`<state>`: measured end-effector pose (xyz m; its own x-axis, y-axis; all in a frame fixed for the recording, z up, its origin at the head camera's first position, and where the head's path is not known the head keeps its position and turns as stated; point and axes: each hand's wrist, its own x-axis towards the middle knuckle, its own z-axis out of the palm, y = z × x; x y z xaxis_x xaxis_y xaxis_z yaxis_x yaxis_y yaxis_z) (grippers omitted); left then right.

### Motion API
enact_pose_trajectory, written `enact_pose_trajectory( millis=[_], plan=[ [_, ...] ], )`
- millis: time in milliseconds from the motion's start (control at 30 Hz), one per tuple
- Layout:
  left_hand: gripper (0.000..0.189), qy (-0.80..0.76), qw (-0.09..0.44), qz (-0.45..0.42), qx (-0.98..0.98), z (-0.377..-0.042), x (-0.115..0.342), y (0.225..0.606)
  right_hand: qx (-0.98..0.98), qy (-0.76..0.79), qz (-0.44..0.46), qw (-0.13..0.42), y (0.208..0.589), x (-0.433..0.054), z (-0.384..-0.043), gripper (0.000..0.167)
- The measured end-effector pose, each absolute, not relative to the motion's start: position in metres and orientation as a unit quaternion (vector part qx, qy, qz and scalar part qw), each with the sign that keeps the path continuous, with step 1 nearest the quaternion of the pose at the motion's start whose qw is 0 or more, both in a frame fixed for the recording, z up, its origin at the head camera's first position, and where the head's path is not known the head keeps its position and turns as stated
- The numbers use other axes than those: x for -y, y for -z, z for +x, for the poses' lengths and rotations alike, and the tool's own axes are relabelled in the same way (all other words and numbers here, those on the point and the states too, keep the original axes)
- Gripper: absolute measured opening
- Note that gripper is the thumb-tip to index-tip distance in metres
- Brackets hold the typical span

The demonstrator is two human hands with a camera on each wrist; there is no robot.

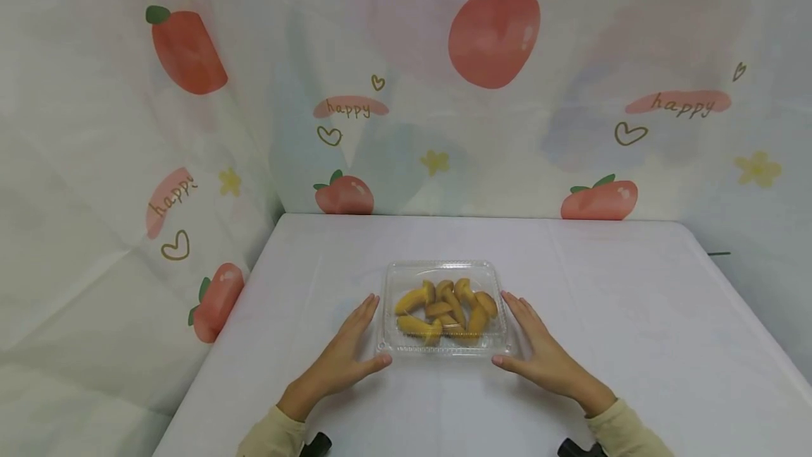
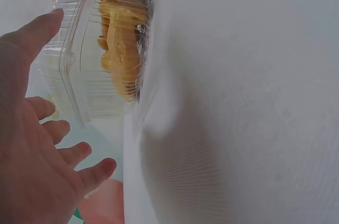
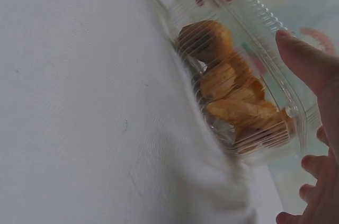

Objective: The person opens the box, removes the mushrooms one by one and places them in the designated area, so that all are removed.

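A clear plastic clamshell container (image 1: 393,281) with a ribbed wall stands on the white table, its lid down. Inside lie several yellow-brown mushrooms (image 1: 415,298) with thick curved stems, seen through the side in both wrist views. My left hand (image 1: 345,355) is at the container's left side, thumb and fingers spread and straight. On the opposite side my right hand (image 1: 545,355) mirrors it, fingertips right at the wall and thumb toward the near corner. In the left wrist view the left thumb (image 2: 45,30) overlaps the rim.
White cloth covers the table (image 1: 634,302). Behind and to the left hangs a curtain (image 1: 406,41) printed with red fruit, hearts and the word happy. Dark wrist-worn gear (image 1: 316,445) shows at the sleeves near the bottom edge.
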<state>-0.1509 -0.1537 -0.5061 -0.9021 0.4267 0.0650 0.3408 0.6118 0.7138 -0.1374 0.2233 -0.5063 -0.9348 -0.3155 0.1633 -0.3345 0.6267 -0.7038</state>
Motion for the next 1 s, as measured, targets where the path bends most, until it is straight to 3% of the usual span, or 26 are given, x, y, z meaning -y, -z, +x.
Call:
enact_pose_trajectory(
  millis=[733,1000],
  plan=[
    [0.084,-0.414,0.024,0.199,-0.888,-0.147,0.148,0.513,0.893,-0.426,0.147,-0.015,0.514,-0.224,-0.136,0.101],
    [0.081,-0.414,0.019,0.194,-0.889,-0.147,0.146,0.512,0.891,-0.424,0.163,0.013,0.518,-0.224,-0.135,0.094]
  ],
)
